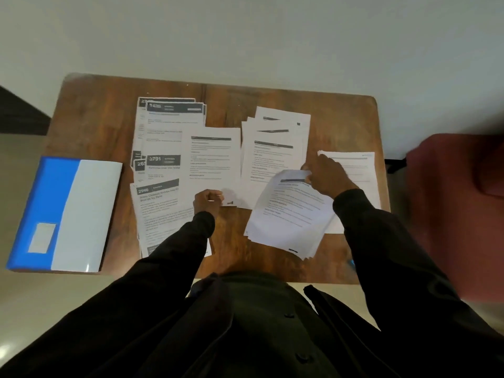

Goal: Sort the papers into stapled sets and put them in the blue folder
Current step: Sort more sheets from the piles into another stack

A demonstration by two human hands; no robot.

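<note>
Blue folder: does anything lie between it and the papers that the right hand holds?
Yes. On the table, between the papers in the right hand and the blue folder, lie the left hand, the middle sheet that it holds, and a spread pile of printed pages.

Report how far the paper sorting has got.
Done: papers lie in separate groups on the table: a left pile, a middle sheet, a right pile. In hand: the right hand grips a tilted bundle by its top edge; the left hand seems to pinch the middle sheet's lower edge. Left: no stapler shows, and the blue folder lies closed, nothing visibly filed.
</note>
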